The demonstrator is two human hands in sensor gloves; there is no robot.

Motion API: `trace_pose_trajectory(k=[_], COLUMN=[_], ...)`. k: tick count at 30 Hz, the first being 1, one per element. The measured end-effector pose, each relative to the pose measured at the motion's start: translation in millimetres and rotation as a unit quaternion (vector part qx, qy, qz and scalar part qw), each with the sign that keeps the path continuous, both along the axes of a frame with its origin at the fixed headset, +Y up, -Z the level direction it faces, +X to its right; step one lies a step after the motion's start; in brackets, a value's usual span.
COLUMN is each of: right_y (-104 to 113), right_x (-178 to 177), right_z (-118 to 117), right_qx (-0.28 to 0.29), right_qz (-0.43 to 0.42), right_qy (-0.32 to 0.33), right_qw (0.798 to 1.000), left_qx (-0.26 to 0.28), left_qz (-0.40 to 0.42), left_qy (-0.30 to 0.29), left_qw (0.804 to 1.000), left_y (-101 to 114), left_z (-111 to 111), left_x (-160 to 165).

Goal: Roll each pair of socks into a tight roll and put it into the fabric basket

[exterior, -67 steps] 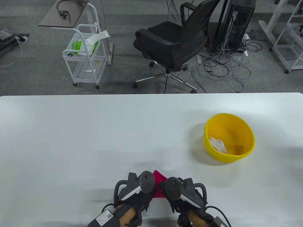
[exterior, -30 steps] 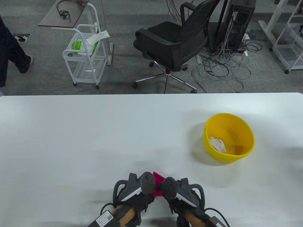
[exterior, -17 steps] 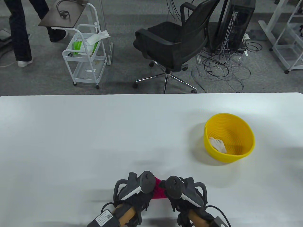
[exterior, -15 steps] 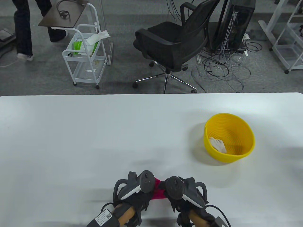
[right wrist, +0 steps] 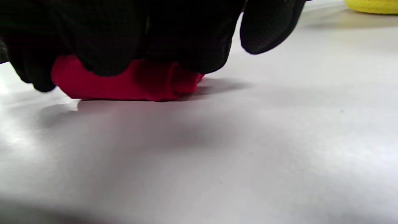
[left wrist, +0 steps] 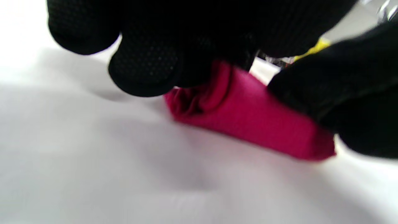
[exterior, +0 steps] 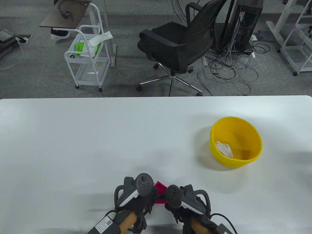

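Note:
A magenta sock roll (exterior: 160,193) lies on the white table (exterior: 97,146) near its front edge, mostly hidden under both hands. My left hand (exterior: 143,198) curls its fingers (left wrist: 143,71) over the roll's left end (left wrist: 248,115). My right hand (exterior: 174,202) curls its fingers (right wrist: 174,40) over the roll (right wrist: 130,82) from the right. A yellow ribbed basket (exterior: 253,156) stands to the right and farther back, with a white sock roll (exterior: 224,148) lying inside it.
Beyond the table's far edge are a black office chair (exterior: 180,41), a white wire cart (exterior: 87,56) and a tangle of cables (exterior: 231,68) on the grey floor.
Both hands shifted slightly left and toward me, tightening round the magenta roll, so less of it shows. A person walked across the far left of the floor and has nearly left view.

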State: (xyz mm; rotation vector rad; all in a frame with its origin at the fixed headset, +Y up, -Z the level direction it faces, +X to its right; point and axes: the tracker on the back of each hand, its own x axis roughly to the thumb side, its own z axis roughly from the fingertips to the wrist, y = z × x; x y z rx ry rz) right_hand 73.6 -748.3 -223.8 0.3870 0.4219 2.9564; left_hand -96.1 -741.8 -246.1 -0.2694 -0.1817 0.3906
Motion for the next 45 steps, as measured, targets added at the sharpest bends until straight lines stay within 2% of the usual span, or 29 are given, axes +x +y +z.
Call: trace_pose_trajectory(k=[5, 9, 18, 21, 25, 28, 30, 31, 35, 37, 42, 45], right_y=[-1, -4, -5, 1, 19, 26, 24, 21, 13, 10, 0, -4], right_x=[0, -1, -1, 5, 15, 15, 10, 6, 1, 0, 0, 1], right_z=[0, -1, -2, -4, -4, 0, 3, 4, 4, 3, -2, -3], right_qx=[0.007, 0.017, 0.007, 0.016, 0.057, 0.049, 0.026, 0.021, 0.035, 0.033, 0.025, 0.024], right_qz=[-0.001, 0.019, 0.031, 0.01, -0.045, -0.074, -0.059, -0.022, 0.017, 0.02, 0.034, 0.038], right_qy=[-0.015, -0.016, -0.021, -0.023, -0.022, 0.004, 0.03, 0.042, 0.041, 0.031, 0.001, -0.011], right_qw=[1.0, 1.0, 0.999, 1.0, 0.997, 0.996, 0.997, 0.999, 0.998, 0.999, 0.999, 0.999], left_qx=[-0.012, -0.06, -0.045, -0.035, -0.061, -0.081, -0.103, -0.105, -0.109, -0.105, -0.039, -0.025], left_qz=[-0.017, -0.059, -0.115, -0.116, -0.106, -0.098, -0.086, -0.081, -0.064, -0.05, -0.026, -0.037], left_qy=[-0.008, -0.02, -0.046, -0.053, -0.061, -0.066, -0.069, -0.07, -0.065, -0.055, -0.024, -0.035], left_qw=[1.0, 0.996, 0.991, 0.991, 0.991, 0.99, 0.988, 0.989, 0.99, 0.992, 0.999, 0.998], left_y=[0, -10, -17, -17, -17, -16, -16, -17, -17, -14, 3, 5], left_z=[2, 1, 0, 0, 2, 3, 3, 2, 0, -1, 2, 5], left_x=[2, 6, 18, 22, 20, 18, 16, 16, 11, 7, 1, 5])
